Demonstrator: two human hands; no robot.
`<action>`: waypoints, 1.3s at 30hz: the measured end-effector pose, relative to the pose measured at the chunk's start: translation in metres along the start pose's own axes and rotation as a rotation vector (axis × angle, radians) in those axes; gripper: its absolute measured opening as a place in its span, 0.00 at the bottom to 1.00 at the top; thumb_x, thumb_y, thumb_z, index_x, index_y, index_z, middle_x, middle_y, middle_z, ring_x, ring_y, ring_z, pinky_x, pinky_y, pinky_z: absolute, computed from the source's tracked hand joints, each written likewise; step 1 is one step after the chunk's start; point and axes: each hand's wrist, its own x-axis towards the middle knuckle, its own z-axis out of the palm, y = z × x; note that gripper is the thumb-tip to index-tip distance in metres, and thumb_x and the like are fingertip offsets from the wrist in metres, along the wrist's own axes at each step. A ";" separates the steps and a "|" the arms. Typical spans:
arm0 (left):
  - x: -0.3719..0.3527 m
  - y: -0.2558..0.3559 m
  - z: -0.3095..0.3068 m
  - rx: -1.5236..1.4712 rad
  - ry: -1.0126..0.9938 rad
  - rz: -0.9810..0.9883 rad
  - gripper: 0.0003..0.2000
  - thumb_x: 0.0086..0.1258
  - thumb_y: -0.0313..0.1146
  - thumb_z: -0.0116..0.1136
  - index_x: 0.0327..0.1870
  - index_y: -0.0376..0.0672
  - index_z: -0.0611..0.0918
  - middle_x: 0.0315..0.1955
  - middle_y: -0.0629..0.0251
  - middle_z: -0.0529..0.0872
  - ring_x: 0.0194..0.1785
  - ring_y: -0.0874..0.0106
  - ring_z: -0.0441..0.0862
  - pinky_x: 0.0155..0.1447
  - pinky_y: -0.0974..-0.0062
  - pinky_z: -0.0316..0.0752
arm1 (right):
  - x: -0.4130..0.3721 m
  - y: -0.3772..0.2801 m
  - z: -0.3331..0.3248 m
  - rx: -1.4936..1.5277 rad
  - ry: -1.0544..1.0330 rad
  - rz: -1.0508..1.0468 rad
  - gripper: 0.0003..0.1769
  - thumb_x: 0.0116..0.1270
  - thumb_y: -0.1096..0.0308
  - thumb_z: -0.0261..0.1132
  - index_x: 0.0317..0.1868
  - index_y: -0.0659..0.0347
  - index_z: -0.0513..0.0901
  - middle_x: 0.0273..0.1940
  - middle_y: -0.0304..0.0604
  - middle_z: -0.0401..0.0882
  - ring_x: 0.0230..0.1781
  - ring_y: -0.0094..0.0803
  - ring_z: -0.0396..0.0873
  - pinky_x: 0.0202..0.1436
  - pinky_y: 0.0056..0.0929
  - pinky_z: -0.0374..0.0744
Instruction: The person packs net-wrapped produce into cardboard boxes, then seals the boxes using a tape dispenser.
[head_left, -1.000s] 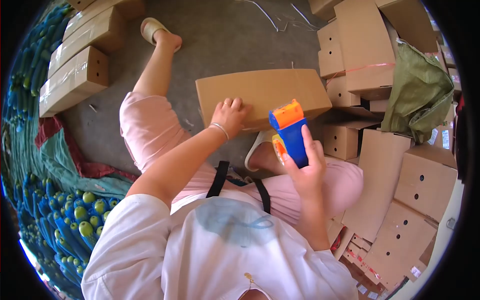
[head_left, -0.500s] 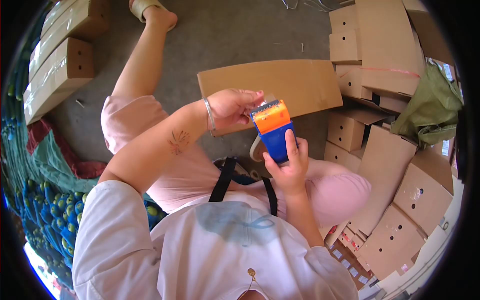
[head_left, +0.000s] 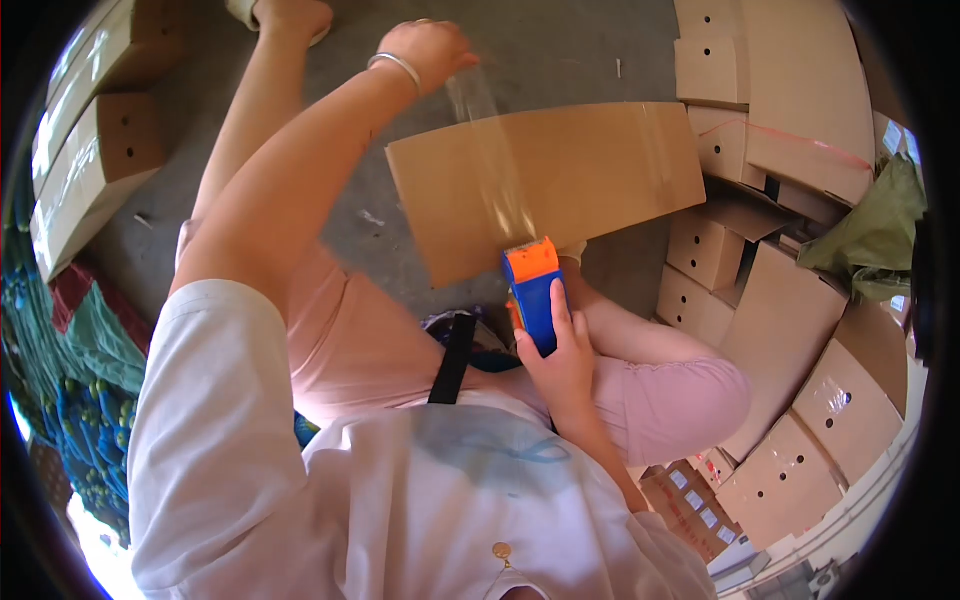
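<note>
Reaching well forward, the left arm runs nearly straight from its white sleeve (head_left: 222,360), elbow only slightly bent. We note a silver bangle (head_left: 397,68) at the wrist and the left hand (head_left: 428,52) out past the far edge of the cardboard box (head_left: 590,175), knuckles up, fingers drawn together and pinching the free end of the clear tape (head_left: 497,170). Tape slants over the box's left half, down to the tape dispenser (head_left: 537,308). Right arm bent, forearm angled forward; right hand (head_left: 562,362) wrapped about the blue handle, one finger laid along it. The dispenser's orange head sits at the box's near edge; whether they touch, we cannot tell. Box lies in front of the pink trousers (head_left: 680,405), a second tape band (head_left: 655,150) near its right end. Beyond, to the right, we log holed cartons (head_left: 785,480).
</note>
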 end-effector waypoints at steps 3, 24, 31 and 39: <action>0.007 -0.002 0.041 0.010 -0.353 -0.082 0.17 0.73 0.50 0.48 0.50 0.52 0.84 0.50 0.65 0.83 0.56 0.62 0.80 0.59 0.62 0.74 | -0.004 0.001 0.003 0.027 -0.015 0.044 0.46 0.54 0.60 0.72 0.74 0.50 0.63 0.40 0.50 0.71 0.36 0.46 0.77 0.39 0.39 0.79; -0.039 0.076 0.035 -0.227 -0.395 -0.161 0.32 0.74 0.64 0.34 0.55 0.40 0.73 0.39 0.52 0.87 0.47 0.54 0.84 0.51 0.58 0.77 | -0.031 0.010 -0.005 -0.014 -0.223 0.082 0.47 0.57 0.59 0.71 0.76 0.44 0.58 0.40 0.53 0.68 0.38 0.52 0.75 0.39 0.44 0.77; -0.010 0.038 0.024 -0.161 -0.283 -0.228 0.29 0.76 0.60 0.35 0.62 0.44 0.72 0.49 0.50 0.84 0.50 0.53 0.82 0.54 0.59 0.76 | 0.024 0.003 0.004 0.003 -0.051 -0.140 0.45 0.57 0.57 0.70 0.75 0.42 0.59 0.38 0.54 0.69 0.36 0.53 0.76 0.39 0.45 0.77; -0.099 0.031 -0.033 0.325 -0.160 -0.269 0.37 0.60 0.51 0.61 0.67 0.36 0.66 0.60 0.53 0.73 0.66 0.56 0.70 0.64 0.54 0.68 | 0.207 -0.117 0.000 -0.142 0.033 -0.200 0.36 0.59 0.49 0.63 0.69 0.45 0.70 0.47 0.54 0.77 0.45 0.51 0.81 0.47 0.47 0.80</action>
